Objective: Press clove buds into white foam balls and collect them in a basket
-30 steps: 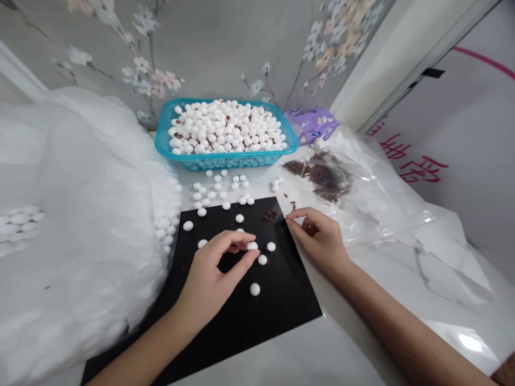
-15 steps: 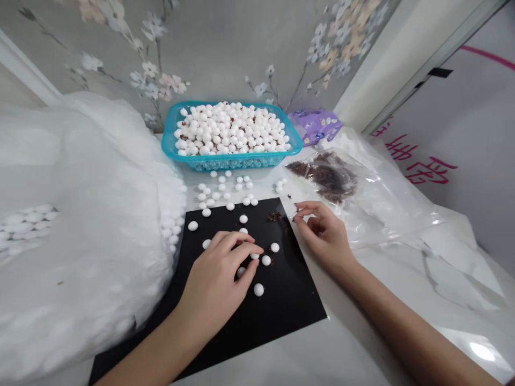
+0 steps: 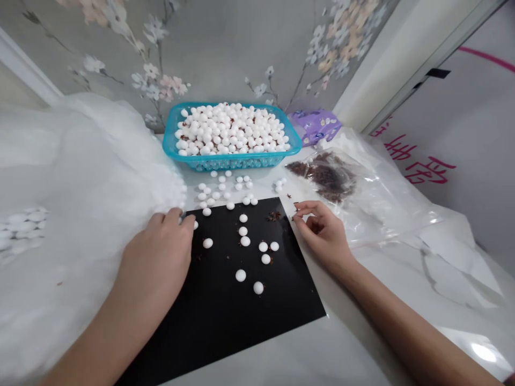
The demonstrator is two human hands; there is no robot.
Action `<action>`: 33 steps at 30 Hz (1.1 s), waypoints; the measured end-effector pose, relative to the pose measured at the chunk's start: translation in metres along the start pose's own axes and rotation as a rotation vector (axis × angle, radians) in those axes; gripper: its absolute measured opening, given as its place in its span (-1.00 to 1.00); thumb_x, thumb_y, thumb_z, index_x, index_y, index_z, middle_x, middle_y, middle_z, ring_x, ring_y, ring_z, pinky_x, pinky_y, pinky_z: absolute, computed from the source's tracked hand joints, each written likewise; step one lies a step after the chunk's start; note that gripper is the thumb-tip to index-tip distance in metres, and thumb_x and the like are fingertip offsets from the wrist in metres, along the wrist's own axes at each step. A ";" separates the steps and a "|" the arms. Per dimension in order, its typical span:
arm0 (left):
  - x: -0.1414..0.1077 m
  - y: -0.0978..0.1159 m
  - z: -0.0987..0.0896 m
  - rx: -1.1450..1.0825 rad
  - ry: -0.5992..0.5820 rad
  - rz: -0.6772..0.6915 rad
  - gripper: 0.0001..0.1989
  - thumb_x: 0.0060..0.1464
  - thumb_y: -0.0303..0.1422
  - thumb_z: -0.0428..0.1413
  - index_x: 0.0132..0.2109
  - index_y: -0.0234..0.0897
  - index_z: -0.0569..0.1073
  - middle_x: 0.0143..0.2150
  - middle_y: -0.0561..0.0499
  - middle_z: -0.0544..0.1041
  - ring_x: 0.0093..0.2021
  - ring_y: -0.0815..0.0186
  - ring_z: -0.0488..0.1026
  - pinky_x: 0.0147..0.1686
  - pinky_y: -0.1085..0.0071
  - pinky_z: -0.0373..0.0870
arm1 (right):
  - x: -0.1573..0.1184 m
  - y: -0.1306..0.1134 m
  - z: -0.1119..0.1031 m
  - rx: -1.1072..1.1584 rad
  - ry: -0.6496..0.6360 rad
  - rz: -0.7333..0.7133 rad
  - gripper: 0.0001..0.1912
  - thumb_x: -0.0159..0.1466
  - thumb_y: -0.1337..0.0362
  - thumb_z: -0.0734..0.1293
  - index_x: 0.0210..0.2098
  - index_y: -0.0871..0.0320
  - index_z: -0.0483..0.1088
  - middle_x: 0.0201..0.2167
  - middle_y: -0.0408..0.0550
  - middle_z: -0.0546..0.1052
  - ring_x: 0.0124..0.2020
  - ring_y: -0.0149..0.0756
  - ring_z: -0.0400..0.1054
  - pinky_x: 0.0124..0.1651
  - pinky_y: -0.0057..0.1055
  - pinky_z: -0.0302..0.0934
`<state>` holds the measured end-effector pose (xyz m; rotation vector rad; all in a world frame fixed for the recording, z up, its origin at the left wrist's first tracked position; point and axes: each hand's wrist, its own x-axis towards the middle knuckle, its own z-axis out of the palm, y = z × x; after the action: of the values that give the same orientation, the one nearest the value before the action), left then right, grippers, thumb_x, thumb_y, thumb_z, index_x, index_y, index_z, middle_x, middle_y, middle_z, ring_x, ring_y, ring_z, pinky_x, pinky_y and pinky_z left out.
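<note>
My left hand (image 3: 161,257) is at the black sheet's left edge, against the large bag of white balls (image 3: 92,161). Its fingers bend down and away, so their tips and anything between them are hidden. A white ball (image 3: 196,225) lies by its index finger. My right hand (image 3: 324,228) rests beside the sheet's right edge, thumb and forefinger drawn together in a pinch. Tiny dark-brown bits show at those fingertips; whether they are held or lie on the table is unclear. Several white balls (image 3: 240,275) and a small heap of brown star-shaped bits (image 3: 274,216) lie on the black sheet (image 3: 225,332).
At the back stands a blue basket (image 3: 233,162) heaped with white balls and some brown bits. Loose white balls (image 3: 221,186) lie before it. On the right are a clear bag of brown bits (image 3: 330,174) and a purple packet (image 3: 316,127).
My left hand has moved left from the balls mid-sheet to the bag. A white ball it was touching now lies uncovered near two others. My right hand has stayed in place.
</note>
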<state>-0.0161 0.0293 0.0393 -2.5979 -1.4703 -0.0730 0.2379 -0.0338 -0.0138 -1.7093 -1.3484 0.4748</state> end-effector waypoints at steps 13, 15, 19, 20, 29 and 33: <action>0.005 0.018 0.011 -0.178 0.044 0.037 -0.73 0.18 -0.37 -0.11 -0.14 -0.29 0.47 -0.18 -0.06 0.51 -0.18 0.18 0.45 -0.28 0.33 0.37 | -0.003 -0.001 0.001 -0.030 0.020 -0.089 -0.84 0.16 0.35 0.25 -0.23 0.12 0.28 -0.36 -0.16 0.44 -0.70 -0.58 0.09 -0.61 -0.54 0.05; 0.005 0.020 0.015 -0.192 0.060 0.048 -0.74 0.18 -0.36 -0.10 -0.18 -0.29 0.48 -0.19 -0.05 0.51 -0.21 0.19 0.45 -0.29 0.34 0.37 | -0.003 -0.001 0.001 -0.035 0.023 -0.092 -0.84 0.16 0.36 0.25 -0.23 0.13 0.29 -0.35 -0.14 0.44 -0.70 -0.59 0.09 -0.61 -0.54 0.05; 0.006 0.023 0.019 -0.188 0.151 0.119 -0.68 0.18 -0.34 -0.08 0.03 -0.31 0.39 -0.11 -0.08 0.49 -0.14 0.15 0.42 -0.24 0.28 0.38 | -0.004 -0.002 0.002 -0.041 0.032 -0.122 -0.86 0.16 0.37 0.25 -0.25 0.13 0.28 -0.31 -0.12 0.45 -0.71 -0.60 0.09 -0.61 -0.54 0.08; 0.006 0.023 0.021 -0.195 0.165 0.156 -0.66 0.18 -0.33 -0.07 0.08 -0.28 0.35 -0.08 -0.07 0.48 -0.12 0.14 0.41 -0.22 0.26 0.38 | -0.005 -0.002 0.002 -0.043 0.034 -0.130 -0.87 0.16 0.38 0.25 -0.26 0.13 0.29 -0.30 -0.12 0.45 -0.71 -0.60 0.09 -0.61 -0.54 0.08; 0.002 0.032 0.023 -0.651 0.288 0.115 -0.82 0.13 -0.42 0.01 -0.14 -0.30 0.44 -0.17 -0.04 0.50 -0.17 0.26 0.46 -0.15 0.35 0.42 | -0.005 -0.005 0.002 -0.102 0.100 -0.231 -0.81 0.16 0.44 0.25 -0.22 0.12 0.29 -0.39 -0.18 0.44 -0.72 -0.58 0.08 -0.62 -0.54 0.13; -0.011 0.057 0.013 -1.234 0.115 -0.021 -0.88 0.02 -0.43 0.14 -0.23 -0.22 0.44 -0.28 0.08 0.52 -0.31 0.41 0.50 -0.27 0.53 0.47 | -0.017 -0.017 0.005 -0.180 0.268 -0.411 -0.74 0.14 0.49 0.28 -0.20 0.10 0.30 -0.47 -0.21 0.46 -0.71 -0.54 0.13 -0.60 -0.52 0.17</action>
<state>0.0260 -0.0068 0.0189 -3.2629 -1.7065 -1.5391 0.2186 -0.0473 -0.0058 -1.5140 -1.5231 -0.1082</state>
